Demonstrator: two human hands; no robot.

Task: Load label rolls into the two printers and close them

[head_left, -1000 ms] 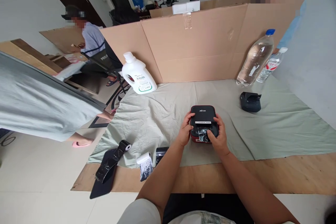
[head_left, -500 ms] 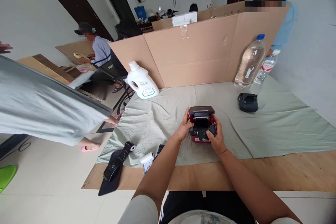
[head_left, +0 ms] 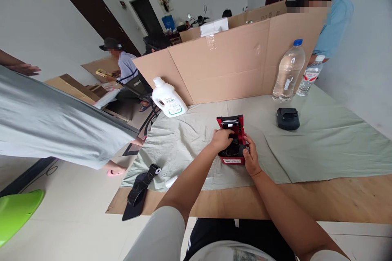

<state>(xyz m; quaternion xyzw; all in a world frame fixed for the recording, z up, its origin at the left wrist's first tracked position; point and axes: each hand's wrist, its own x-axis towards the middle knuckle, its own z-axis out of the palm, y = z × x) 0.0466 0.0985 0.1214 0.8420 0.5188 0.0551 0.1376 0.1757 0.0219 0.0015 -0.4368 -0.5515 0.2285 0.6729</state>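
A small red and black label printer (head_left: pixel 232 160) stands on the cloth in front of me, its lid raised at the back and its black inside showing. Into its opening reaches my left hand (head_left: pixel 222 139), fingers bent over the left wall; whatever their tips touch is hidden. My right hand (head_left: pixel 252 159) holds the printer's right side, thumb near the front corner and fingers along the wall. To the left, a roll of black ribbon (head_left: pixel 150 174) lies partly unwound over a dark flat tablet-like thing (head_left: pixel 133 210). A white roll (head_left: pixel 171 181) is half hidden behind my left forearm.
A black device (head_left: pixel 288 119) sits at right, near a large bottle (head_left: pixel 288 74) and a smaller water bottle (head_left: pixel 310 76). A white detergent jug (head_left: pixel 169 98) stands by the cardboard wall (head_left: pixel 226 69). One person stands close on the left; others are beyond the cardboard.
The printer's lid has swung up further, showing its red underside. My left hand has moved from the printer's left side into its opening. My right hand stays on the right side.
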